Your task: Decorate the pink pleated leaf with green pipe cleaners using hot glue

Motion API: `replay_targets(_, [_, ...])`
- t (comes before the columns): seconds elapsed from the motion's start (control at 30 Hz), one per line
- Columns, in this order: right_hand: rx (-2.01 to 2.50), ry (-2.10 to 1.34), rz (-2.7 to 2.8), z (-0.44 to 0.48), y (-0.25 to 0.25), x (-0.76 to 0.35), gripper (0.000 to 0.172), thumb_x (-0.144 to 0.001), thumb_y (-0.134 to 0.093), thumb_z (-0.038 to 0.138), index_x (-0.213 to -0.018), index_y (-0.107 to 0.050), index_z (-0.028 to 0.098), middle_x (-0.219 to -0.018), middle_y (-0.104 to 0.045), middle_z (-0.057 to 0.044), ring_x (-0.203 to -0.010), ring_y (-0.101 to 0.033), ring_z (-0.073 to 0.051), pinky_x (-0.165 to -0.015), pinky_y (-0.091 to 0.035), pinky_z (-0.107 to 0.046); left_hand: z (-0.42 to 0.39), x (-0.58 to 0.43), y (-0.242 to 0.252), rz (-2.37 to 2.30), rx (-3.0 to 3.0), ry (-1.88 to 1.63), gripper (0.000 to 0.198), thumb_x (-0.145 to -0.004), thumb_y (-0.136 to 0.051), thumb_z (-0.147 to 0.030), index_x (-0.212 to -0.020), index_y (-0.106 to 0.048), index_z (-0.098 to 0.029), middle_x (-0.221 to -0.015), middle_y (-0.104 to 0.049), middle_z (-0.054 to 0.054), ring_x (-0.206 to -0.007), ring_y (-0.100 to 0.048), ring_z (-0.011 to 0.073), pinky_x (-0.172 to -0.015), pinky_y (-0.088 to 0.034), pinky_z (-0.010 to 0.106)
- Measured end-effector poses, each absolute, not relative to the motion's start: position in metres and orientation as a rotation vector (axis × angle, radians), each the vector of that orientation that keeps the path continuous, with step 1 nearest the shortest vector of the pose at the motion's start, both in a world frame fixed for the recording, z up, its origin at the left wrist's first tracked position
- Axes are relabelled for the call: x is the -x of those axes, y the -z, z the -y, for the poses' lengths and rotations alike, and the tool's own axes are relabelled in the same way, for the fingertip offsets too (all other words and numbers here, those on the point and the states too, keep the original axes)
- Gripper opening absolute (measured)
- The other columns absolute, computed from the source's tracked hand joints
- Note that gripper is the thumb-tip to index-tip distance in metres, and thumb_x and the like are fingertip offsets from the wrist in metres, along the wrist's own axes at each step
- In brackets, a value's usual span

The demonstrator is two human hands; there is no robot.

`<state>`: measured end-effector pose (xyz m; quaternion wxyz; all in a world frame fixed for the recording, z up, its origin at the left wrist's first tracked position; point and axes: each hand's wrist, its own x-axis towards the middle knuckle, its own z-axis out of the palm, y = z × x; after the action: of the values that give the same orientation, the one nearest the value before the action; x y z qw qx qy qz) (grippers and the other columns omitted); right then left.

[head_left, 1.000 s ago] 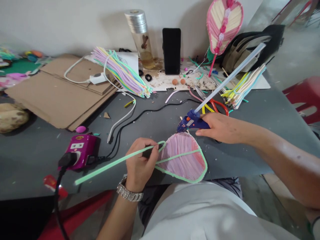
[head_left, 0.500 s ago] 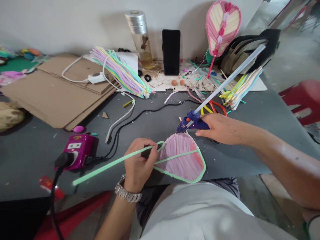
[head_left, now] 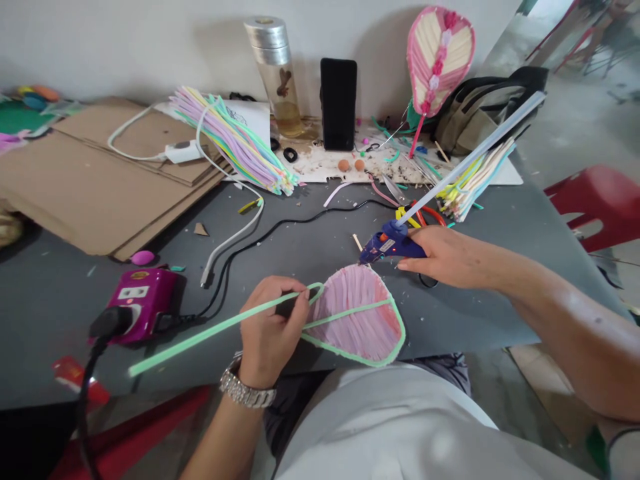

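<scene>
At far left, corrugated cardboard sheets (head_left: 85, 187) lie stacked on the dark grey surface (head_left: 60, 320), with a bundle of ribbed pastel pipe cleaners (head_left: 235, 143) fanned out beyond them. In front sits a glossy magenta power unit (head_left: 143, 303), its black plug pushed in.

The left hand (head_left: 273, 327), a metal-link wristwatch (head_left: 247, 390) on its wrist, has its grip closed on a fuzzy green pipe cleaner (head_left: 210, 330). That strand runs straight toward the lower left, its other end curving into the rim of a leaf-shaped frame (head_left: 355, 317). The frame lies flat on the surface between the hands, near the front edge. Soft pink fuzzy strands fill it, and a green midrib crosses it, rising slightly to the right along its long axis. Its rounded end faces right.

The right hand (head_left: 450, 257) grips a blue glue gun (head_left: 393, 243) by the body, the nozzle just above the frame's upper rim. A long translucent glue stick (head_left: 470, 157) rises from the gun toward the upper right. Behind it stands a finished pink-and-cream leaf (head_left: 439, 60).
</scene>
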<state>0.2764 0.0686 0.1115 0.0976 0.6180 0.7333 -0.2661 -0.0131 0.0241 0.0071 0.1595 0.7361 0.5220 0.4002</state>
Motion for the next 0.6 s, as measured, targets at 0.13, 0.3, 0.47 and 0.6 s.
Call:
replay_targets(0.13, [-1.841,0.77,-2.153,-0.067,-0.111,-0.28,0.027,-0.096,-0.056,0.04,-0.099,-0.07,0.016,-0.079,-0.068,-0.005,-0.073,-0.063,-0.022,-0.069,-0.042,-0.03,-0.024,0.012,-0.007,-1.492,-2.094,-1.153,0.008,-0.09,-0.063,-0.017,-0.083,-0.063,-0.019,-0.079,-0.066,0.0,-0.078,-0.065,0.016,-0.074,-0.049,0.028])
replay_targets(0.3, [-1.836,0.777,-2.161,-0.067,-0.111,-0.278,0.027,-0.096,-0.056,0.039,-0.102,-0.069,0.016,-0.082,-0.069,-0.006,-0.075,-0.063,-0.022,-0.07,-0.042,-0.03,-0.024,0.013,-0.008,-1.495,-2.094,-1.157,0.008,-0.09,-0.062,-0.017,-0.082,-0.064,-0.019,-0.079,-0.066,0.0,-0.077,-0.065,0.0161,-0.074,-0.049,0.028])
replay_targets(0.47, [-1.802,0.778,-2.23,-0.069,-0.11,-0.272,0.026,-0.096,-0.056,0.035,-0.106,-0.069,0.015,-0.089,-0.072,-0.007,-0.082,-0.066,-0.023,-0.075,-0.044,-0.03,-0.024,0.013,-0.008,-1.489,-2.095,-1.157,0.007,-0.09,-0.062,-0.018,-0.083,-0.063,-0.019,-0.079,-0.067,0.001,-0.078,-0.065,0.0162,-0.074,-0.049,0.028])
replay_targets(0.6, [-1.761,0.819,-2.285,-0.071,-0.112,-0.262,0.024,-0.097,-0.056,0.032,-0.107,-0.069,0.014,-0.101,-0.074,-0.011,-0.089,-0.067,-0.025,-0.081,-0.046,-0.032,-0.024,0.012,-0.008,-1.497,-2.086,-1.163,0.007,-0.09,-0.062,-0.017,-0.083,-0.063,-0.02,-0.08,-0.067,0.0,-0.078,-0.065,0.0163,-0.075,-0.05,0.029])
